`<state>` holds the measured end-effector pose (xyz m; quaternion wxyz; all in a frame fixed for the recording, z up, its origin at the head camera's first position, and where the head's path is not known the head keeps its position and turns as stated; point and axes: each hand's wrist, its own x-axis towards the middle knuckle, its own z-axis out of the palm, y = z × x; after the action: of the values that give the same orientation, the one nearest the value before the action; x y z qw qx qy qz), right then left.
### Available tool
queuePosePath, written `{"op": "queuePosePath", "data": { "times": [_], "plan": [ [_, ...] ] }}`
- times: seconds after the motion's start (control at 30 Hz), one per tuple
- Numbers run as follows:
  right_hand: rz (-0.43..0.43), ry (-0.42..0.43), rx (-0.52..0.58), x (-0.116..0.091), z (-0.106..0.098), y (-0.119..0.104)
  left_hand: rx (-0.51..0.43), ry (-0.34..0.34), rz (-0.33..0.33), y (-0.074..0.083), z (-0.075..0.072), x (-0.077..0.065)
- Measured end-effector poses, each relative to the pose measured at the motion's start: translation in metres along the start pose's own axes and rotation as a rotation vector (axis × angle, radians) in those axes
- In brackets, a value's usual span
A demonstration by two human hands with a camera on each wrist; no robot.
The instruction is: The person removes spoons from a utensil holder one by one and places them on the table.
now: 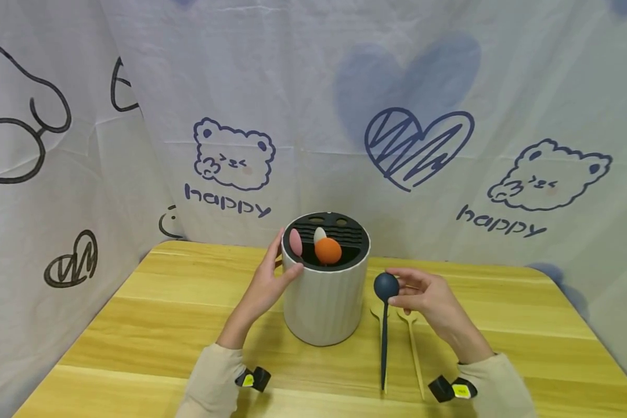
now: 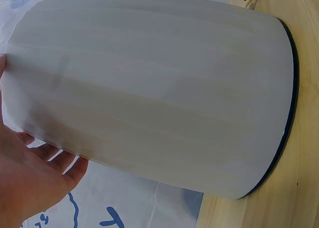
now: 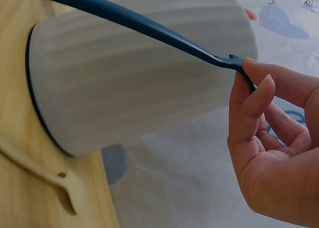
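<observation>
My left hand [image 1: 267, 284] grips the upper left side of a white ribbed utensil holder [image 1: 321, 307], thumb near its black slotted top; in the left wrist view the fingers [image 2: 75, 171] curl along its side. Pink, white and orange spoon heads [image 1: 328, 251] stick up from the holder. My right hand [image 1: 423, 296] pinches a dark blue spoon [image 1: 386, 287] by its round bowl between thumb and fingertips. Its handle points down toward the table's front, right of the holder. In the right wrist view the blue handle [image 3: 144, 26] crosses in front of the holder.
Two pale yellow spoons [image 1: 415, 351] lie on the wooden table [image 1: 162, 325] right of the holder, one partly hidden behind the blue handle. A white cloth [image 1: 324, 104] with bear and heart drawings hangs behind the table and at its left.
</observation>
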<state>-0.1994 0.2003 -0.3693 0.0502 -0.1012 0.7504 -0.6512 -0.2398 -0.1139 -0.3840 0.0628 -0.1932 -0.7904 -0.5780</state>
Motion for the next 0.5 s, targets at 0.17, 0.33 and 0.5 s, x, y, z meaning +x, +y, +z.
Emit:
{"op": "queuePosePath", "data": {
  "times": [0.17, 0.33, 0.5],
  "plan": [
    [0.055, -0.003, -0.022, 0.003, -0.006, 0.009, 0.002, -0.004, 0.002, 0.000, -0.001, 0.000],
    [0.114, -0.002, -0.035, 0.008, -0.010, 0.020, 0.018, 0.004, 0.003, 0.002, -0.002, 0.000],
    [0.163, 0.020, -0.054, 0.011, -0.016, 0.029, 0.019, 0.000, 0.001, 0.001, 0.000, -0.001]
  ]
}}
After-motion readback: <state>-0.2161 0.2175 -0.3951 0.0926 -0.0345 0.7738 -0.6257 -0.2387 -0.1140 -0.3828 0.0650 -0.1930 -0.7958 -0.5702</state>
